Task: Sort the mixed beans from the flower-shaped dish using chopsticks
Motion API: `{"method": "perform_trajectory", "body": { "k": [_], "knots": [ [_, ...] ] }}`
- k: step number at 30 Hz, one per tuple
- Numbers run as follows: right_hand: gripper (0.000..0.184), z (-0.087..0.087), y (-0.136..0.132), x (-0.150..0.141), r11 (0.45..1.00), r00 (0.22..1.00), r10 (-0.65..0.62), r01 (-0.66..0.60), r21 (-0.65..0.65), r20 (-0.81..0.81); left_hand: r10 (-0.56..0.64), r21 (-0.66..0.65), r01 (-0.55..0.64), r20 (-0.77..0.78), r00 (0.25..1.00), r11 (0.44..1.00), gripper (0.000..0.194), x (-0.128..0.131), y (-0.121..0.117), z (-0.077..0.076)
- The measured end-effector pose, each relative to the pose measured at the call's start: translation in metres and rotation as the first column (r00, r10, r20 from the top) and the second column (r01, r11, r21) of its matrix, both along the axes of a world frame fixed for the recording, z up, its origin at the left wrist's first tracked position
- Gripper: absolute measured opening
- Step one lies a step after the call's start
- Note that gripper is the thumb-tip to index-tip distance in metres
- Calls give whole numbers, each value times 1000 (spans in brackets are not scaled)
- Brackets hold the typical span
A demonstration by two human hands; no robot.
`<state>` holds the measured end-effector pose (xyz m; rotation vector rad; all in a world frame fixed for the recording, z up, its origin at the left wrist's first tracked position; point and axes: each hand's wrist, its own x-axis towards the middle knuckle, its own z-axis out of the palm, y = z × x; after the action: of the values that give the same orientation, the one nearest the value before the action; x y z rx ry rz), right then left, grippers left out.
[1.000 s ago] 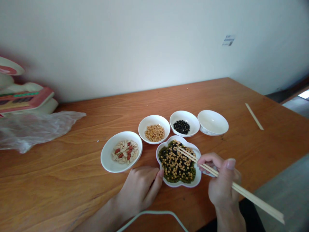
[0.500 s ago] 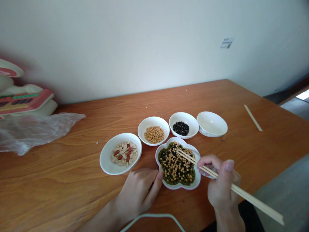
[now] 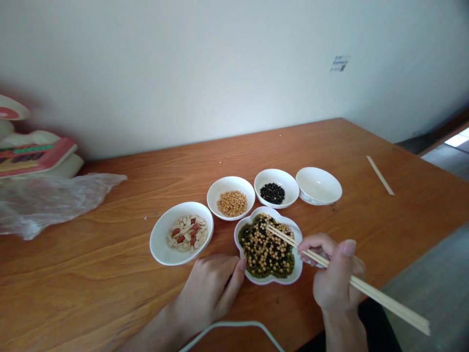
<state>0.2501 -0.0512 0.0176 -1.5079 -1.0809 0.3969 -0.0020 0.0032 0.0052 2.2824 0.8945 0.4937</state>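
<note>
My right hand (image 3: pixel 335 271) is closed around a pair of wooden chopsticks (image 3: pixel 381 297), whose tips touch the beans in a flower-shaped white dish (image 3: pixel 298 277). Green, black and pale yellow beans (image 3: pixel 269 244) are mixed in that dish. At its left edge, my left hand (image 3: pixel 216 286) grips the rim between thumb and curled fingers, partly hidden from view. Behind the dish are a white bowl (image 3: pixel 246 187) of yellow soybeans and another bowl (image 3: pixel 291 182) of black beans. Peanuts, a few with red skins, lie in a larger bowl (image 3: pixel 158 239) beyond my left hand.
A white bowl (image 3: pixel 318 186) with nothing visible inside stands at the right end of the row. Further right lies a thin wooden stick (image 3: pixel 380 175). Clear plastic (image 3: pixel 73 195) and a toy keyboard (image 3: pixel 44 156) are at left. A pale cord (image 3: pixel 238 324) crosses the near edge.
The whole view has shifted slightly, so the things on the table appear a little further left. Both hands keep their grips, and the chopstick tips stay among the beans.
</note>
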Motion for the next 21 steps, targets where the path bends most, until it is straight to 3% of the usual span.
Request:
{"method": "perform_trajectory", "body": {
  "k": [8, 21],
  "knots": [
    [92, -2, 0, 4, 999, 999, 40, -40, -12, 7, -1, -11, 1, 7, 1000, 1000, 43, 1, -1, 2],
    [89, 16, 2, -20, 995, 999, -9, 5, -97, -44, 2, 16, -2, 8, 1000, 1000, 43, 1, -1, 3]
  ]
}}
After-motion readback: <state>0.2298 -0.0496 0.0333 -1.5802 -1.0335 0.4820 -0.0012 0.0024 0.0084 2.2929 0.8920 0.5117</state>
